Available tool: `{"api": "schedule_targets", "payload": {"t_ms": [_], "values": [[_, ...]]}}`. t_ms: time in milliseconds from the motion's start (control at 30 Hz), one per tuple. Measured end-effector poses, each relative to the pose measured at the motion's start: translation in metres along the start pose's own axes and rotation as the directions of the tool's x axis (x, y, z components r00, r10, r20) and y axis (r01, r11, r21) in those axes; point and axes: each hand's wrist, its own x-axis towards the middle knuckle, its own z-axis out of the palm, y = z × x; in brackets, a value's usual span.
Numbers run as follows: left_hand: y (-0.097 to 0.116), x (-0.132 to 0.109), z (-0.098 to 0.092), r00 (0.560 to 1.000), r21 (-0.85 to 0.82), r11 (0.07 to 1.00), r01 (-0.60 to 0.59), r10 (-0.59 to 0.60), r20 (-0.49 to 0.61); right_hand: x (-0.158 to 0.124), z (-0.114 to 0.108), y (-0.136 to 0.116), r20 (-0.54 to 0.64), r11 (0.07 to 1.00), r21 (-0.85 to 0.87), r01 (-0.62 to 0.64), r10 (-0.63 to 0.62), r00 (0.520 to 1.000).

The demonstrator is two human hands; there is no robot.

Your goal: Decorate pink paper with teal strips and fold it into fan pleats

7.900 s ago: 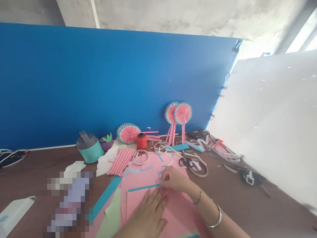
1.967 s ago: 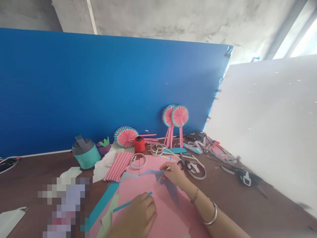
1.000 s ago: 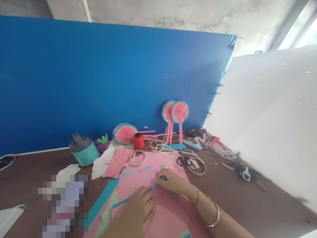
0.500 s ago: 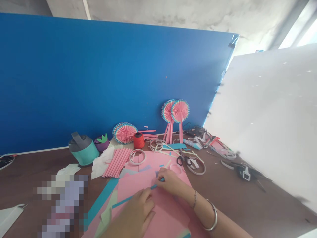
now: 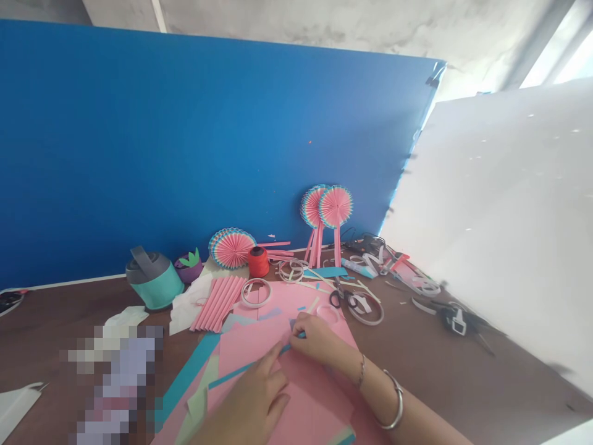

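A narrow blue paper strip (image 5: 230,376) runs slantwise across a pink paper sheet (image 5: 252,342). My left hand (image 5: 262,395) rests on the pink paper, index finger stretched along the strip and the other fingers loosely bent; nothing is gripped in it. At the strip's right end, my right hand (image 5: 311,335) is closed in a pinch, with a bit of blue showing between the fingers. Underneath lie more pink, pale green (image 5: 198,403) and blue sheets (image 5: 194,369). Fingertips of the right hand are partly hidden.
Scissors (image 5: 343,298) and tape rolls (image 5: 256,293) lie beyond my hands. Further back are a pleated pink paper (image 5: 217,304), a red thread spool (image 5: 258,262), paper rosettes (image 5: 336,206) and a teal container (image 5: 160,286). A blue panel (image 5: 185,142) stands behind.
My left index finger has straightened forward along the blue strip. The right hand keeps its pinch at nearly the same spot. The whole view has shifted very slightly.
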Motion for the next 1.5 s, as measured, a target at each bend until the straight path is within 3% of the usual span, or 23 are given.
{"api": "schedule_targets", "payload": {"t_ms": [167,567,1100,1500], "values": [[-0.003,-0.001,0.006,0.998,0.043,0.999,-0.033,0.036,-0.056,0.0,-0.001,-0.002,-0.001,1.0,-0.014,-0.001,0.001,1.0],[-0.009,0.0,0.02,0.996,0.227,0.971,-0.077,0.086,-0.029,-0.001,0.0,0.0,-0.007,1.0,-0.004,0.009,-0.009,1.0],[-0.028,0.002,0.053,0.964,0.297,0.945,-0.137,0.196,-0.181,-0.003,-0.006,-0.01,0.022,0.999,-0.038,-0.026,0.027,0.999],[-0.015,0.006,0.044,0.97,0.469,0.873,-0.134,0.211,-0.116,-0.002,-0.004,0.001,0.017,1.0,-0.025,-0.001,0.001,1.0]]}}
